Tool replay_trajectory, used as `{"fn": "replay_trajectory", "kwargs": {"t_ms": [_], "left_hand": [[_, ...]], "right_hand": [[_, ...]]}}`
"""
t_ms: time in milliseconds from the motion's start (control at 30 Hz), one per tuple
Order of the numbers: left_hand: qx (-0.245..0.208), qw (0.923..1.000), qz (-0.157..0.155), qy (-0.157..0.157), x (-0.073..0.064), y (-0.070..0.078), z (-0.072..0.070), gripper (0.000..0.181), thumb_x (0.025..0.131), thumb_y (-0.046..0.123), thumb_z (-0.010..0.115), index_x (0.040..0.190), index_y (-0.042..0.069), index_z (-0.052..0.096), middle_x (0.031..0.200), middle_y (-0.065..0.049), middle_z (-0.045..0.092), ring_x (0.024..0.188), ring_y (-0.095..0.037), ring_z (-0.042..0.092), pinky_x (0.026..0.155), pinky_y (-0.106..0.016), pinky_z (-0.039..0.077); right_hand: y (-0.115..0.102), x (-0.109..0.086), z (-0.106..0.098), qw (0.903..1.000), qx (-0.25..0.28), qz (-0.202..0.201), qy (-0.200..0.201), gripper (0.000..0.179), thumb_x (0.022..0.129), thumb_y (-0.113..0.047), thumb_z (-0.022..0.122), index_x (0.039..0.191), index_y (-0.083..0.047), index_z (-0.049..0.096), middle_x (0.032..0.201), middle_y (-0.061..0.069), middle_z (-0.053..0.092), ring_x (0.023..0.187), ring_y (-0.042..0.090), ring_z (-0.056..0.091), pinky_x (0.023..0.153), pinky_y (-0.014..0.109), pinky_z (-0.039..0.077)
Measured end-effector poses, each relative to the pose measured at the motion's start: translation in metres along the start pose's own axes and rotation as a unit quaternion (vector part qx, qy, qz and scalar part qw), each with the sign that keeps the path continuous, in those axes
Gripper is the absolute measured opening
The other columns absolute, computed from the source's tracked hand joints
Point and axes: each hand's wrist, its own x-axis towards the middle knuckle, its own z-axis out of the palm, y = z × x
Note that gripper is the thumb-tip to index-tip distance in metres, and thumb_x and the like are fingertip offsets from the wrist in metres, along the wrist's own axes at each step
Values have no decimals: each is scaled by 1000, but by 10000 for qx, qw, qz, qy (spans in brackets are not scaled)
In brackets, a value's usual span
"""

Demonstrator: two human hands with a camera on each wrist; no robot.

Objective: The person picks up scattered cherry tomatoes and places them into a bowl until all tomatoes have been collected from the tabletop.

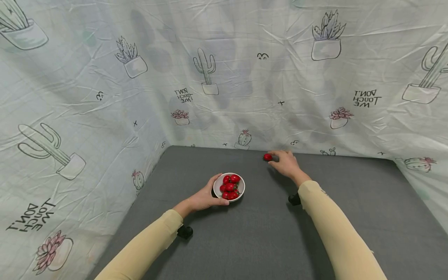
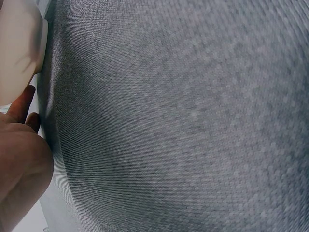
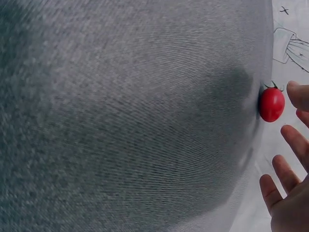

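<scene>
A small white bowl holding several red cherry tomatoes stands near the middle of the grey table. My left hand grips its left side, thumb along the near edge and fingers around the far side. In the left wrist view only the bowl's pale outer wall and part of the hand show. A single cherry tomato with a green stem lies by the table's far edge. Beside it, my right hand has its fingers spread, with thumb and fingertips close to the tomato; the right wrist view shows a gap between them.
The grey cloth-covered table ends at a hanging white curtain printed with potted cacti, which also runs down the left side. Black wrist devices sit below both wrists, close to the tabletop.
</scene>
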Motion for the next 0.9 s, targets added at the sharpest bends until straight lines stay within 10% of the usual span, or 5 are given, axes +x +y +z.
{"fn": "replay_trajectory", "kwargs": {"t_ms": [367,900], "left_hand": [[-15,10000,20,23,0,2,3,112,83,43,87,164,29,11,167,-7,18,151,-26,23,117,-56,23],[16,10000,-48,50,-2,3,1,112,82,43,87,164,29,12,168,-7,17,152,-26,21,118,-56,21]], "right_hand": [[1,2,6,9981,-510,-2,-349,60,105,-26,59,160,-12,37,162,20,33,144,52,21,110,70,17],[-2,5,12,9976,-681,-100,-29,41,100,-19,68,140,-14,65,142,15,59,137,48,34,110,63,25]]}}
